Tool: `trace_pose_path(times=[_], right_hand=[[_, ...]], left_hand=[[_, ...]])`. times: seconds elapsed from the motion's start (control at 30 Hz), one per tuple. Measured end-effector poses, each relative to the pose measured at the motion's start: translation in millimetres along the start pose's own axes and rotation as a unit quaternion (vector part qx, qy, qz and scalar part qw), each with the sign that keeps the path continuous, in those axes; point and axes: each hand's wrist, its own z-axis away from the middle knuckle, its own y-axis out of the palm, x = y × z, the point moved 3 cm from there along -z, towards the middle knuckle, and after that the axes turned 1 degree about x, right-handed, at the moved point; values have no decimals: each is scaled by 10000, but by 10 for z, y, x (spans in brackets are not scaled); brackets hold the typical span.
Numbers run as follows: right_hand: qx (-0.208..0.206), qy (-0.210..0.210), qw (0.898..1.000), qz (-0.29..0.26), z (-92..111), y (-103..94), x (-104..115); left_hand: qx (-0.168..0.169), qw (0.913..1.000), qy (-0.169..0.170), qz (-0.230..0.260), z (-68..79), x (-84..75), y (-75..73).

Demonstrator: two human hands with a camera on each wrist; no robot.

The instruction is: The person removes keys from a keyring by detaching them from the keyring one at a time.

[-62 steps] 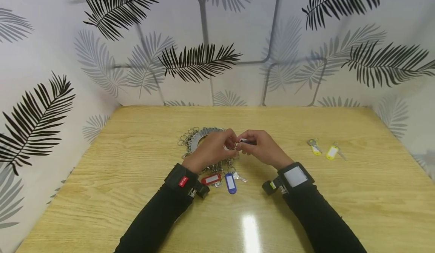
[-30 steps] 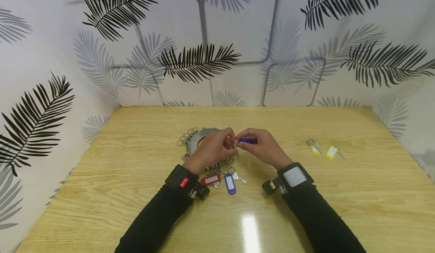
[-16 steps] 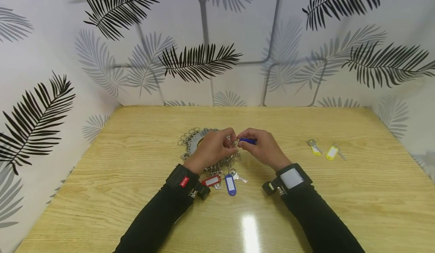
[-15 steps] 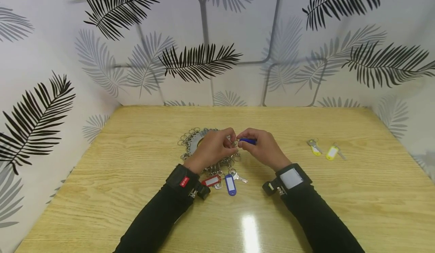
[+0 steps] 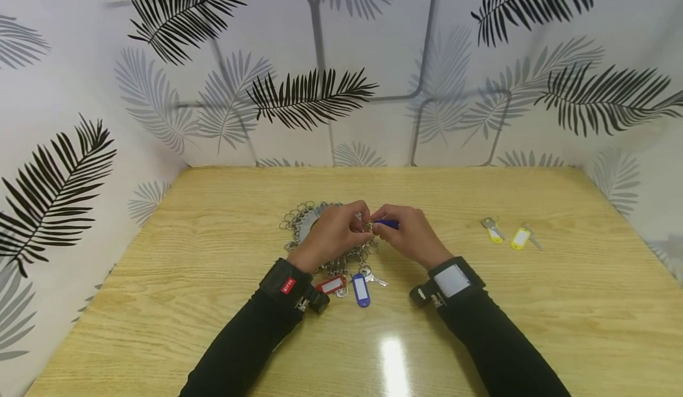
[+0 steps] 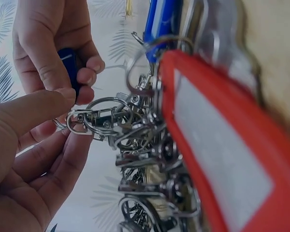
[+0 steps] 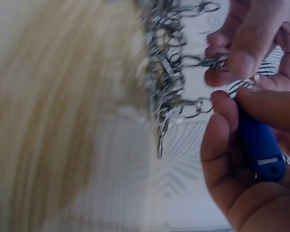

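Observation:
Both hands meet over the right side of a round metal key holder (image 5: pixel 305 225) fringed with swivel clips and split rings. My left hand (image 5: pixel 333 231) pinches a small metal clip (image 6: pixel 79 121) between thumb and fingertip. In my right hand (image 5: pixel 415 237) is a blue key tag (image 7: pixel 261 145), gripped between thumb and curled fingers, its ring end up against the left fingertips. Whether that ring is through the clip I cannot tell. Hanging off the holder's near side are a red key tag (image 5: pixel 332 284) and another blue key tag (image 5: pixel 361 290) with a silver key (image 5: pixel 380 279).
To the right on the wooden table (image 5: pixel 213 278) lie two yellow key tags, one with a grey-headed key (image 5: pixel 490 224), the other (image 5: pixel 520 239) beside a thin key. A leaf-patterned wall covering (image 5: pixel 373 136) rises behind the table and along its sides.
The blue key tag in my right hand has turned, showing its blue edge rather than its white label. The right wrist has shifted slightly; the left hand keeps its place.

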Motion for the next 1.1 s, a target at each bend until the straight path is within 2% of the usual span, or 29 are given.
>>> trace_pose_path(times=[0.2,0.3,0.53,0.73,1.1], right_hand=[[268,743,9958,-473,5,5,-16],[357,926,9934,-567,3,1,-17],[345,748,9948,-597,-1,-17,1],[337,614,9961,-542,5,-30,29],[383,446,9973,-449,4,-23,31]], left_hand=[[30,9998,123,-160,-8,-5,7],[91,9997,147,-199,-8,-9,15],[242,9995,-211,3,-5,7,13],[167,9982,-576,29,-5,38,3],[114,9990,-431,-47,-7,17,-9]])
